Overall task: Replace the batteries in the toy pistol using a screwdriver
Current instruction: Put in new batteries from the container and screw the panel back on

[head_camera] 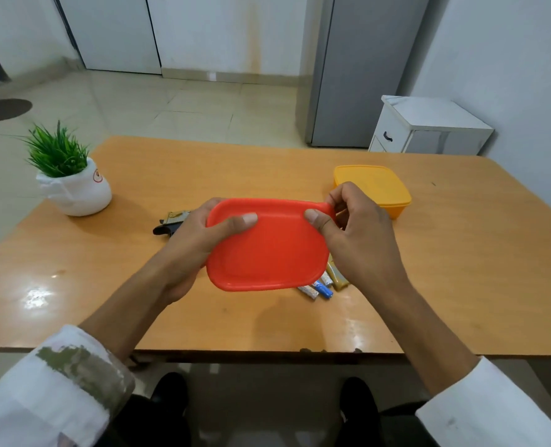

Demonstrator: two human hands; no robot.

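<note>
Both hands hold a red plastic box with its lid [267, 250] above the table's middle. My left hand [200, 240] grips its left side, thumb on the lid. My right hand [354, 230] pinches the small tab at the lid's right corner, thumb pressed on the lid. A dark toy pistol [171, 222] lies on the table behind my left hand, mostly hidden. Several batteries [319, 290], white and blue, lie under the box's right end beside a gold-coloured piece [338, 279]. No screwdriver is visible.
A closed yellow box [377, 185] stands on the wooden table [138, 301] at the back right. A white pot with a green plant [71, 185] sits at the left edge. A white cabinet [429, 127] stands beyond the table.
</note>
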